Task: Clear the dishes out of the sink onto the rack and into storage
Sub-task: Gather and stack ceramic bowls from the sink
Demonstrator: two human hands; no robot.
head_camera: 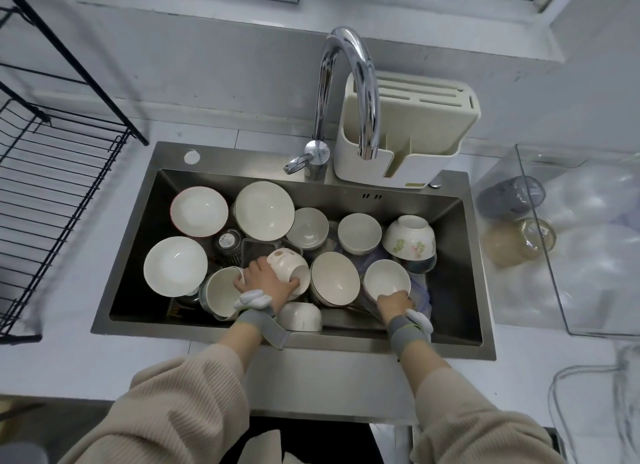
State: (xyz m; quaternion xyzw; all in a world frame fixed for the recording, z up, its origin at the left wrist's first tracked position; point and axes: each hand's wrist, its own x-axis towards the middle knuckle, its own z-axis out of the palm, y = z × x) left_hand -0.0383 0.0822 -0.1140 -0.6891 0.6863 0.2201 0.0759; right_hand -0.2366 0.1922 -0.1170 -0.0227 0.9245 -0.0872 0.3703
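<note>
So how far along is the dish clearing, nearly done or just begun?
Just begun, it seems. Done: nothing visible; the black wire rack holds no dishes. In hand: the left hand holds a tipped bowl and touches another's rim; the right hand pinches a small white bowl. Left: the sink holds about a dozen bowls, like the floral bowl.

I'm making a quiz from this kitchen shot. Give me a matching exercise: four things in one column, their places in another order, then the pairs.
Things:
1. wire rack
2. knife block
3. clear bin
4. flowered bowl

Places:
A. on its side in the sink's right part
B. counter left of the sink
C. counter right of the sink
D. behind the sink, by the faucet

Pairs: 1-B, 2-D, 3-C, 4-A
</note>
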